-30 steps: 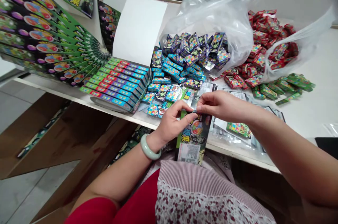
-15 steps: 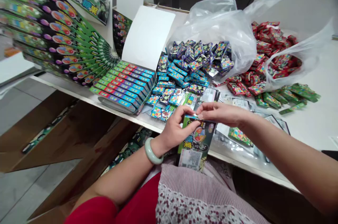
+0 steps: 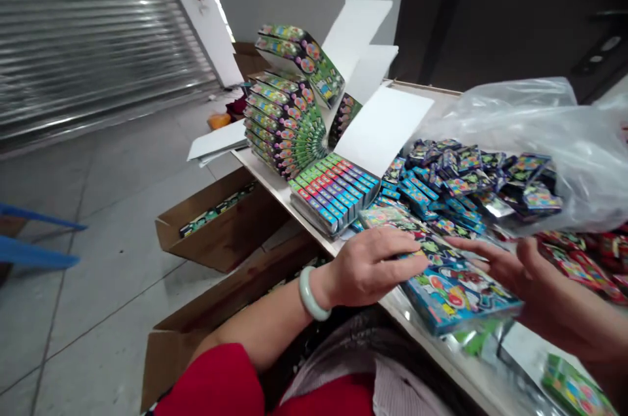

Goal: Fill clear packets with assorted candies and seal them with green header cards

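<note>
My left hand (image 3: pixel 375 269), with a pale green bangle at the wrist, is closed over the near left side of a flat pack of small printed boxes (image 3: pixel 466 288). The pack is tilted at the table's front edge, its blue end towards me. My right hand (image 3: pixel 510 269) lies along the pack's far right side, fingers stretched and thumb apart; whether it bears any weight is hard to see. Beyond my left hand, a clear tray of small boxes (image 3: pixel 336 193) in green, red, purple and blue rows stands on the table. Loose purple and blue small boxes (image 3: pixel 456 174) lie behind the pack.
Folded printed cartons (image 3: pixel 289 121) fan out at the table's left end, beside raised white flaps (image 3: pixel 385 128). A clear plastic bag (image 3: pixel 579 161) and red small boxes (image 3: pixel 574 262) are on the right. Open cardboard boxes (image 3: pixel 216 239) stand on the floor below; blue legs (image 3: pixel 39 252) show farther left.
The view has swung left. The dark green printed carton under both hands has given way to the tilted pack of small boxes. My right hand's fingers have spread from a pinch.
</note>
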The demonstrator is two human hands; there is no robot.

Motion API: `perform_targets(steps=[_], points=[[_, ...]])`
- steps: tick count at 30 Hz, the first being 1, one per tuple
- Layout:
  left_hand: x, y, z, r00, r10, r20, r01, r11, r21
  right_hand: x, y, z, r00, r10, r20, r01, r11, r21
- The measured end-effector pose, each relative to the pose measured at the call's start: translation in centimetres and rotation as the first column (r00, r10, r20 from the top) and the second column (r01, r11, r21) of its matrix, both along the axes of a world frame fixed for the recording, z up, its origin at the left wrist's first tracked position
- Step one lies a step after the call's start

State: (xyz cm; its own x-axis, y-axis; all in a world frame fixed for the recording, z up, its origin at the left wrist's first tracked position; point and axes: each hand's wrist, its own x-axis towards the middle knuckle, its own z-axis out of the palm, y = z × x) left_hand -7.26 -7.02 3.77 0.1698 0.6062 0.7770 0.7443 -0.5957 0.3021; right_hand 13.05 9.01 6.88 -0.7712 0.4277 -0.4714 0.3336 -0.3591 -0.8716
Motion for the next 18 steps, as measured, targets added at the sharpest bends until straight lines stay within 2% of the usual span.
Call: perform_targets(steps=[3,5,7,9,10,11,13,15,18], points=[[-2.3,0.0,-1.2,0.974,0.126,-0.189,-0.134,0.99,-0.033,-4.2,-0.9,-0.6,0.999,0.014,-0.052,-0.005,0.988,0.156],[-4.4,-0.3,-1.9,0.951,0.225,-0.214,-0.246,0.966,-0.077,-6.9,-0.2,-1.1,0.994,0.026,-0.104,0.001,0.968,0.25],[-7.3,-0.3,-2.2,0.908,0.371,-0.196,-0.402,0.904,-0.146,-9.4,1.2,-1.3,0.982,-0.009,-0.191,0.08,0.927,0.367],[-10.6,0.3,-2.2,0.832,0.525,-0.18,-0.555,0.795,-0.247,-11.8,2.7,-1.1,0.962,-0.043,-0.269,0.187,0.823,0.537],[-12.3,0.9,-2.3,0.796,0.567,-0.212,-0.605,0.734,-0.308,-13.0,3.3,-0.9,0.956,-0.036,-0.29,0.219,0.745,0.63],[-13.9,1.6,-2.3,0.783,0.574,-0.24,-0.622,0.702,-0.348,-14.3,3.7,-0.8,0.955,-0.012,-0.295,0.229,0.659,0.716],[-16.3,3.2,-2.7,0.787,0.539,-0.3,-0.617,0.672,-0.41,-17.0,3.7,-0.8,0.962,0.059,-0.268,0.204,0.498,0.843],[-17.7,4.4,-3.2,0.797,0.499,-0.342,-0.604,0.66,-0.447,-19.4,3.3,-1.3,0.967,0.12,-0.223,0.163,0.38,0.91],[-18.2,5.3,-3.9,0.783,0.49,-0.384,-0.622,0.629,-0.465,-22.1,2.9,-2.5,0.964,0.18,-0.197,0.137,0.301,0.944]])
